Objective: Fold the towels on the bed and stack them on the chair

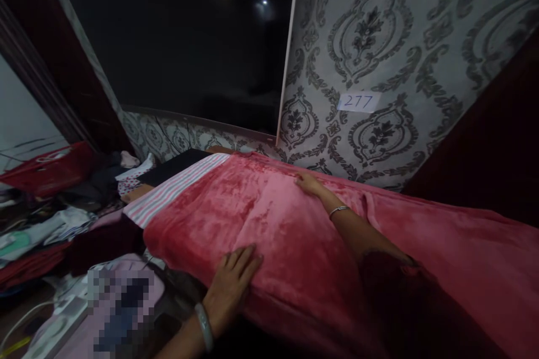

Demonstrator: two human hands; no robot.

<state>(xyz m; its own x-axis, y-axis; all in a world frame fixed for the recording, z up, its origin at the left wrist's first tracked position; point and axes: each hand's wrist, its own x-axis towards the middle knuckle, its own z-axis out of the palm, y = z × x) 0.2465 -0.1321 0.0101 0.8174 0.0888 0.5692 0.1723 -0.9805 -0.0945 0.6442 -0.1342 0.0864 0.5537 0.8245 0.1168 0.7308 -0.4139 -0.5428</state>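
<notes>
A plush red blanket (269, 224) lies spread over a raised surface across the middle of the head view. My left hand (232, 280) rests flat on its near edge, fingers apart, a pale bangle on the wrist. My right hand (309, 183) lies palm down on the blanket's far side, close to the wall, with a thin bracelet on the wrist. Neither hand grips anything. A pink and white striped cloth (177, 188) shows under the blanket's left end.
A patterned grey wall (400, 39) carries a paper label reading 277 (359, 102). A large dark panel (181, 39) fills the upper left. Piled clothes (63, 219) and a red basket (46, 168) crowd the left; pale items lie at lower left.
</notes>
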